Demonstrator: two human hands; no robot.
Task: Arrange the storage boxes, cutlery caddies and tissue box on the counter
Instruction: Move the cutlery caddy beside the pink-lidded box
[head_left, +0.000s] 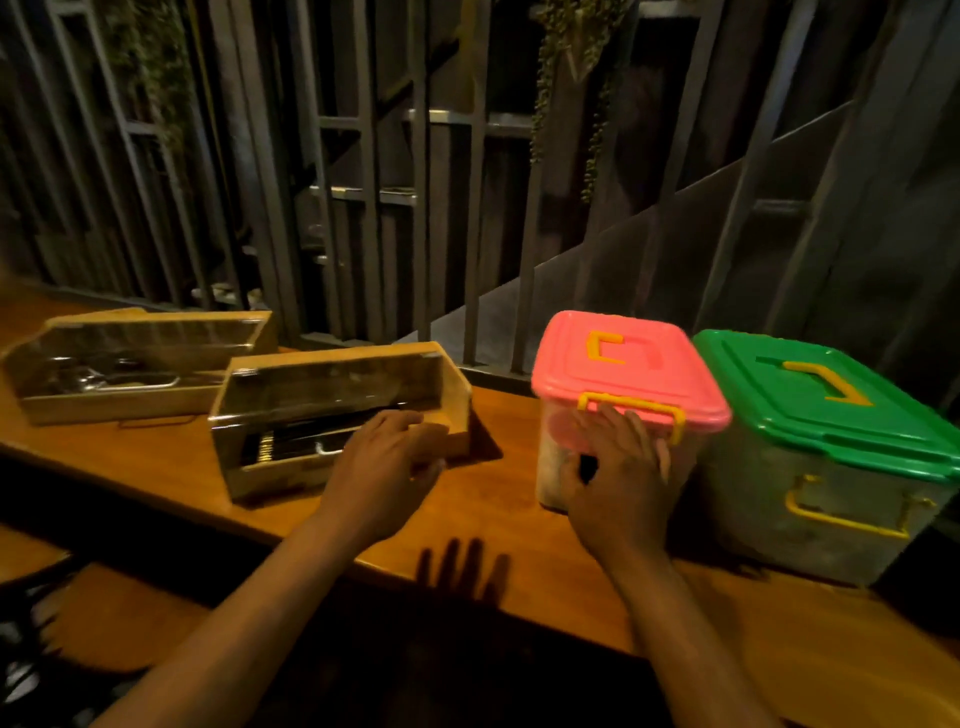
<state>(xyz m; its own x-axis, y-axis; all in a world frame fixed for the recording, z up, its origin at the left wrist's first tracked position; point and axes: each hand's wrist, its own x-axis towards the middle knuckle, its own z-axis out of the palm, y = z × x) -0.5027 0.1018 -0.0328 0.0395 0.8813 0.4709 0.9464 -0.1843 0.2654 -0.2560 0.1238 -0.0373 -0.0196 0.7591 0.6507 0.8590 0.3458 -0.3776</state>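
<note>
A clear storage box with a pink lid (628, 364) and yellow latches stands on the wooden counter (498, 519). A larger box with a green lid (826, 405) touches its right side. My right hand (618, 478) lies flat against the pink-lidded box's front wall, fingers spread, just under the latch. Left of it sits a wooden cutlery caddy (337, 415) with a clear hinged cover. My left hand (387, 457) hovers over that caddy's front right corner, fingers curled and apart. A second cutlery caddy (140, 358) rests farther left. No tissue box is in view.
Dark metal railing bars (374, 208) with hanging plants rise right behind the counter. A lower wooden surface (119, 613) shows at the bottom left. A bare strip of counter separates the near caddy from the pink-lidded box.
</note>
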